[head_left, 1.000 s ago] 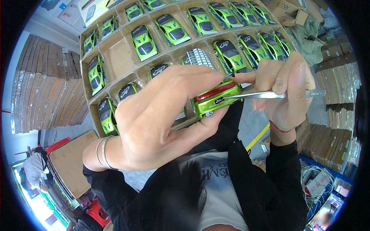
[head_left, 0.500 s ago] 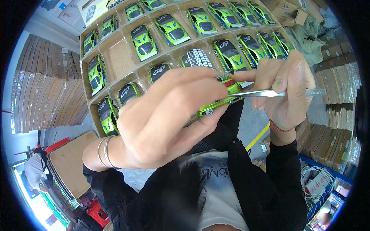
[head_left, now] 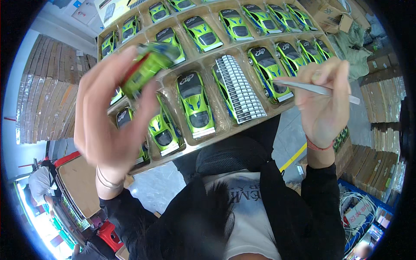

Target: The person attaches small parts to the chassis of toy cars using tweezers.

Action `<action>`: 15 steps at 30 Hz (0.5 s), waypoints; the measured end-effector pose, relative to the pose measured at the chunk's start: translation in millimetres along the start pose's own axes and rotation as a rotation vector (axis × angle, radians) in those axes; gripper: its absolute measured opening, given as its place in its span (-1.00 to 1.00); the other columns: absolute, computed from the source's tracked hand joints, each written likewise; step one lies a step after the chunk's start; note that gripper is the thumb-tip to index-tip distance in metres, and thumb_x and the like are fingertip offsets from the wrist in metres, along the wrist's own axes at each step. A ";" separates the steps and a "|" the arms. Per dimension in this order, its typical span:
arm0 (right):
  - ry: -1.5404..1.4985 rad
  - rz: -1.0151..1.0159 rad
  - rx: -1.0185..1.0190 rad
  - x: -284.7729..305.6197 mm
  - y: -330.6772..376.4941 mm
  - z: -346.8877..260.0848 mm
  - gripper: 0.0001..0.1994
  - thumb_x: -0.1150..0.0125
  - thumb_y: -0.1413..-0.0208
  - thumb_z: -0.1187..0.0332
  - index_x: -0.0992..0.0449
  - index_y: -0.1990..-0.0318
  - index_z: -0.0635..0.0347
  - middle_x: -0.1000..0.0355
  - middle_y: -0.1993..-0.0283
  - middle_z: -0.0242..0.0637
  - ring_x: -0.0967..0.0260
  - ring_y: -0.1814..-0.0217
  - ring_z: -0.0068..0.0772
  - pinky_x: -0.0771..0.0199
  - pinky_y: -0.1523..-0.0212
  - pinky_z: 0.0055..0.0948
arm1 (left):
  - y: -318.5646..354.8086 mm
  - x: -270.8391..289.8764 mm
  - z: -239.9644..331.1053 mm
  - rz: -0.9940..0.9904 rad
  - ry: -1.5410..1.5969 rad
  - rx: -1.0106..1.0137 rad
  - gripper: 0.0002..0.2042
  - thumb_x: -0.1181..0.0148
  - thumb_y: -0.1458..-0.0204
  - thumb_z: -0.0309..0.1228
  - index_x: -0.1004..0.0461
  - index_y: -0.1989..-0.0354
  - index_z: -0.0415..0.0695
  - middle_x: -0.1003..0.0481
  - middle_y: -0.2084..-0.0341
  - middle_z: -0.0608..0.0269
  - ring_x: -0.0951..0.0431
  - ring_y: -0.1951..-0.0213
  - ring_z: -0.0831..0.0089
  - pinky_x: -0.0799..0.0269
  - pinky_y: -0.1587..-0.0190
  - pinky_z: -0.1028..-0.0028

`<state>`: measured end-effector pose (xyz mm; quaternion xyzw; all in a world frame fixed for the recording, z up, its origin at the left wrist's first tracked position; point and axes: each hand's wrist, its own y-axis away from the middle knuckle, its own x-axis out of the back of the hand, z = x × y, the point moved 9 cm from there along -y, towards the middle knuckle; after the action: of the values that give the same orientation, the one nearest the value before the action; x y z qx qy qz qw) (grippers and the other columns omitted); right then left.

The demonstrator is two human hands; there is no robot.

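Observation:
My left hand [head_left: 110,117] is raised at the left and grips a green toy car [head_left: 147,67], blurred, over the left part of a cardboard tray [head_left: 225,132]. At the right, my right hand [head_left: 323,102] holds metal tweezers [head_left: 312,87] near the tray's right edge, their tips pointing left toward a green car [head_left: 264,71]. The tray holds several green toy cars in compartments. One middle compartment holds a sheet of small stickers [head_left: 239,89].
Stacks of flattened cardboard [head_left: 41,99] stand at the left, more cartons [head_left: 381,117] at the right. A yellow floor line [head_left: 292,158] runs below the tray. Another person [head_left: 41,184] bends at the lower left. Cables lie in a bin [head_left: 359,208] at lower right.
My hands have parted. The left hand carried the toy car up and left, away from the tweezers. The right hand moved slightly right with the tweezers.

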<state>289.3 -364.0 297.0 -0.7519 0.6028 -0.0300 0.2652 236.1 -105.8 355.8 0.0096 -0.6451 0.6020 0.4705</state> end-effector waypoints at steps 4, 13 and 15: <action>-0.073 -0.086 -0.115 -10.8 4.4 26.9 -0.58 0.27 -0.45 0.15 -0.35 0.34 0.28 -0.42 0.47 -0.10 -0.35 0.53 -0.43 -0.40 0.41 -0.46 | 24.5 -14.8 -69.1 -0.093 -0.135 0.130 -0.63 -0.38 0.09 -0.61 -0.54 0.04 -0.18 -0.57 0.17 0.11 -0.62 0.20 0.29 -0.54 0.15 0.45; -0.044 -0.052 -0.247 -4.6 14.4 53.6 -0.58 0.20 -0.44 0.16 -0.39 0.37 0.30 -0.43 0.50 -0.12 -0.38 0.53 -0.44 -0.49 0.28 -0.43 | 62.4 -7.2 -138.3 -0.524 -0.229 0.442 -0.81 -0.31 0.07 -0.59 -0.61 0.23 -0.18 -0.61 0.10 0.19 -0.63 0.10 0.23 -0.49 0.05 0.38; -0.001 -0.079 -0.250 -5.9 13.1 55.7 -0.58 0.18 -0.44 0.15 -0.39 0.37 0.30 -0.45 0.49 -0.10 -0.39 0.53 -0.44 -0.43 0.38 -0.48 | 70.9 1.7 -149.3 -0.612 -0.274 0.469 -0.78 -0.31 0.11 -0.59 -0.61 0.23 -0.15 -0.59 0.04 0.23 -0.61 0.06 0.16 -0.49 0.05 0.36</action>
<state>296.4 -340.1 245.2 -0.8023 0.5717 0.0354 0.1682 283.0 31.9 277.4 0.3883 -0.5145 0.5581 0.5225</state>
